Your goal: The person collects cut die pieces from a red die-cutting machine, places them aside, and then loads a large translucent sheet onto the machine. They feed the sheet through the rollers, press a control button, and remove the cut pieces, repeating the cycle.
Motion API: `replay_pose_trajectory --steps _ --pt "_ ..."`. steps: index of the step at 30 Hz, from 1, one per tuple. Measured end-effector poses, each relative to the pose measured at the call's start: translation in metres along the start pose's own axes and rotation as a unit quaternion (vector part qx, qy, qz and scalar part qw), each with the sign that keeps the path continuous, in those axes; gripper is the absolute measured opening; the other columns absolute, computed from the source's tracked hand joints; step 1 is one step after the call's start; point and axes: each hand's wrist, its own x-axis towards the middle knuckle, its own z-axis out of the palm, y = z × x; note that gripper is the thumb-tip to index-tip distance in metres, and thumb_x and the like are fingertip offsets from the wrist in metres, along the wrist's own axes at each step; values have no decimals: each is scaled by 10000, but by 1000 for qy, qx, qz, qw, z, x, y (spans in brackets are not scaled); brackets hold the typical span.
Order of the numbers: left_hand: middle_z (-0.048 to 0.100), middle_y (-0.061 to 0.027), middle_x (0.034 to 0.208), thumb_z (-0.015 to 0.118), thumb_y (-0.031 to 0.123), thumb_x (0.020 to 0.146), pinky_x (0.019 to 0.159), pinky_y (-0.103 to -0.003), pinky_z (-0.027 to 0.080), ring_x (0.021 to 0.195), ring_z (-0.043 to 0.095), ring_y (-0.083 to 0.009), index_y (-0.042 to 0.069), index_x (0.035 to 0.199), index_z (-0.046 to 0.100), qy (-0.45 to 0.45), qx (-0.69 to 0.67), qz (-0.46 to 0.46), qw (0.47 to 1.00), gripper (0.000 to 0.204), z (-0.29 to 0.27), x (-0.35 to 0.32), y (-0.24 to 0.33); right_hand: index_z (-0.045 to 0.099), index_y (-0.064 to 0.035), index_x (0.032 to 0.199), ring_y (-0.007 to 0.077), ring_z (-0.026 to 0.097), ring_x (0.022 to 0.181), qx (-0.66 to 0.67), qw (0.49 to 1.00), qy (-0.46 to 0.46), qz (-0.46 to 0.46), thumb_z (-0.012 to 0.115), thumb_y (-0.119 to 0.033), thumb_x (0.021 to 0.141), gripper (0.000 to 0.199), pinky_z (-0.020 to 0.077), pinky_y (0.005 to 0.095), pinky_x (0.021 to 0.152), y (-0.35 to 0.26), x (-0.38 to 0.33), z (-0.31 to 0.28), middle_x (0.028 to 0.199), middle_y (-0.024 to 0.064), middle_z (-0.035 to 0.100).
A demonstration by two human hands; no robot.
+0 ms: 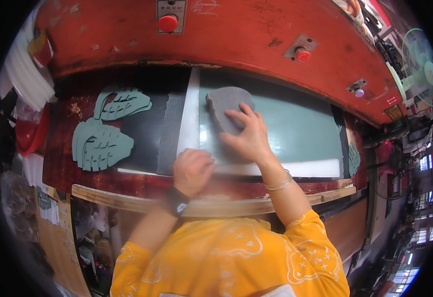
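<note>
Grey block (227, 101) on green sheet (300, 131), broad end at 11 o'clock, long axis toward 5.
Right hand (250, 136), fingers apart, partly covers it; blurred left hand (191, 171): cannot tell; green cutouts (97, 141) at 9.

Blurred left hand (193, 171), any contact beneath it seemingly hidden.

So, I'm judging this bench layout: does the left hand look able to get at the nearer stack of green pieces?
Probably yes: only flat sheets seem to lie between the left hand and the nearer green stack.
</note>
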Motion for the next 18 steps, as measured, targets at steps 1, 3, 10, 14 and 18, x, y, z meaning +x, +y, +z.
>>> replay_pose_trajectory --steps 1,3,10,14,18 --pt "662 -24 836 758 117 663 706 -351 478 803 595 -234 95 723 662 3 -6 -7 1000 115 0 0 0 658 -179 1129 437 454 1116 -29 999 13 8 738 -307 621 529 391 490 942 -3 5 10 1318 197 472" --pt "661 -20 843 759 121 660 707 -349 476 809 593 -230 100 719 663 0 3 -8 1000 115 -1 1 1 659 -189 1119 433 443 1104 -67 997 46 14 739 -300 619 518 385 501 923 -7 11 26 1323 183 463" --pt "645 -6 837 761 115 643 696 -352 459 805 577 -227 103 705 658 -20 7 -19 1000 120 -1 3 2 653 -200 1107 445 430 1074 -139 985 100 11 746 -277 605 516 388 514 886 -14 6 52 1330 179 454" --pt "643 -9 838 762 101 635 694 -352 454 804 574 -231 100 702 654 -32 7 -27 999 127 -1 5 1 648 -192 1107 453 425 1069 -148 983 105 13 767 -255 588 536 393 517 856 -17 4 53 1336 185 442" --pt "644 -20 840 762 87 627 696 -351 451 805 573 -239 93 700 649 -32 12 -30 999 135 -1 6 1 646 -189 1094 459 414 1080 -127 987 99 8 784 -235 578 536 389 518 857 -21 3 51 1328 181 441"
